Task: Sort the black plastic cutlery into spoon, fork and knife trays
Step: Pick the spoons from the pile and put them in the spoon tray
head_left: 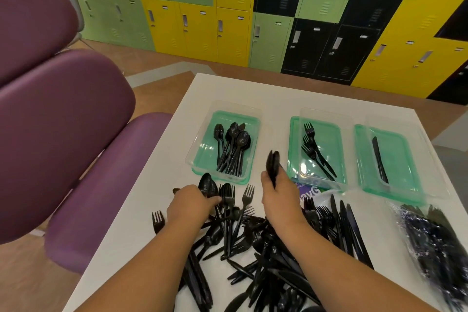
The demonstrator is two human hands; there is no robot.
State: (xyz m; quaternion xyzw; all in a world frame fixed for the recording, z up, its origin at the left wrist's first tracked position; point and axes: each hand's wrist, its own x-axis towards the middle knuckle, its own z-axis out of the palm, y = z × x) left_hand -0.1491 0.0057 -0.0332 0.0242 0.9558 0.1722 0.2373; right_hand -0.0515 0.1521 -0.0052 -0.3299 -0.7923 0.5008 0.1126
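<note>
Across the lower half of the frame, a loose pile of black cutlery (253, 248) on the white table (141, 230), forks, spoons and knives tangled; at lower right a clear bag of more cutlery (435, 243). Just above the pile's left edge, left hand (188, 204) with fingers curled onto a spoon (208, 185) beside loose forks (236, 197); best lifted by the handle alone, clear of the tines. At centre, right hand (277, 189) clamped round a few stacked spoons (273, 163), bowls upright above the fist, between the two nearer trays. Probably bound up and left: worth keeping them bundled and laying them handles-parallel. Farther up: spoon tray (200, 157) at centre left, fork tray (295, 134) at centre, knife tray (405, 149) at right with one knife (378, 157).
</note>
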